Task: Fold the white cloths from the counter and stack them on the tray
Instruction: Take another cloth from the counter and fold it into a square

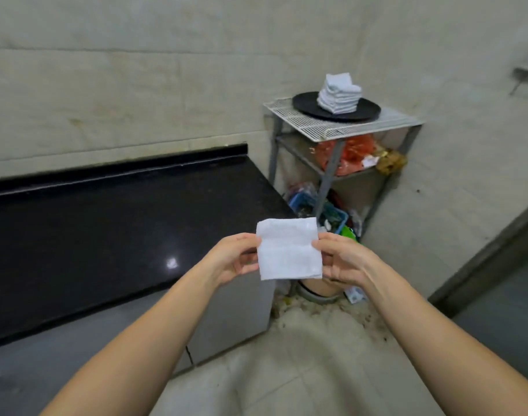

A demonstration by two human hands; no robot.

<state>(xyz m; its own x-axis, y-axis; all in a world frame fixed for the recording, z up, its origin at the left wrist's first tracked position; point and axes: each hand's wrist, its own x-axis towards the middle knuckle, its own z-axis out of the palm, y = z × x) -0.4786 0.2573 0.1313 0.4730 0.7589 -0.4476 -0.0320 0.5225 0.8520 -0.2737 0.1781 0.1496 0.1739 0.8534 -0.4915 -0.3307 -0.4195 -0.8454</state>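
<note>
A folded white cloth [288,249] hangs in the air past the right end of the black counter [112,232]. My left hand [234,258] pinches its left edge and my right hand [343,259] pinches its right edge, thumbs on the near face. Farther back, a round black tray [304,108] sits on a white wire shelf [340,124]. A stack of several folded white cloths [339,93] stands on the tray. I see no loose cloths on the counter.
The shelf's grey metal rack [328,172] holds orange bags and a blue basket lower down. A round bin [316,292] stands on the dirty tiled floor below my hands. A dark door frame [491,259] runs along the right.
</note>
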